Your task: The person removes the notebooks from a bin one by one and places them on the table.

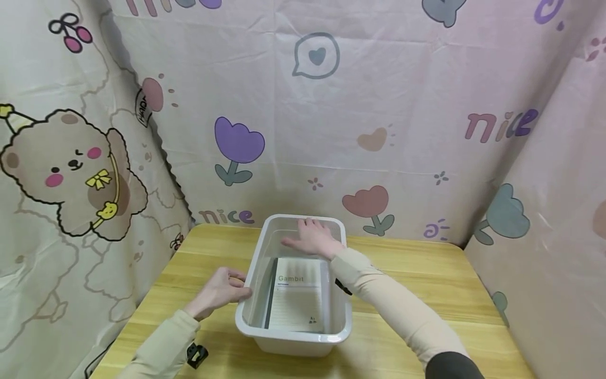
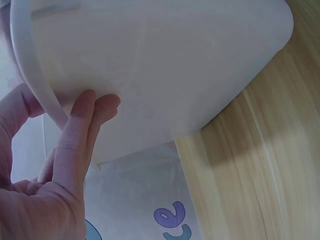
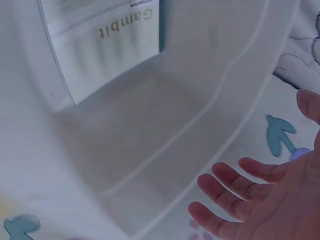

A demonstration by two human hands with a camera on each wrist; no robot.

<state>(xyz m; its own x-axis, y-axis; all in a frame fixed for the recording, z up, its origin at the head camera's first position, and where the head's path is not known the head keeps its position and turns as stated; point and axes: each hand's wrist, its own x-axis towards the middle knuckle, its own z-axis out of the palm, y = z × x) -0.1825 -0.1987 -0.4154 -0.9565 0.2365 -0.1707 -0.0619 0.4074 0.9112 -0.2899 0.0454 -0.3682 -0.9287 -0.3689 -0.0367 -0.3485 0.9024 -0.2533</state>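
A white plastic bin (image 1: 293,337) stands on the wooden table, with a notebook (image 1: 298,300) marked "Gambit" lying inside toward its near end. My left hand (image 1: 220,290) pinches the bin's left rim. In the left wrist view, the thumb of that hand (image 2: 55,165) hooks over the rim while the fingers lie along the outer wall. Above the far end of the bin, my right hand (image 1: 314,238) is spread and holds nothing. The right wrist view shows its fingers (image 3: 232,190) apart and loosely extended beside the bin's rim (image 3: 240,127).
The wooden table (image 1: 416,295) extends to both sides of the bin. A printed curtain (image 1: 402,95) hangs behind and at both sides. A small black device (image 1: 196,355) sits by the left wrist.
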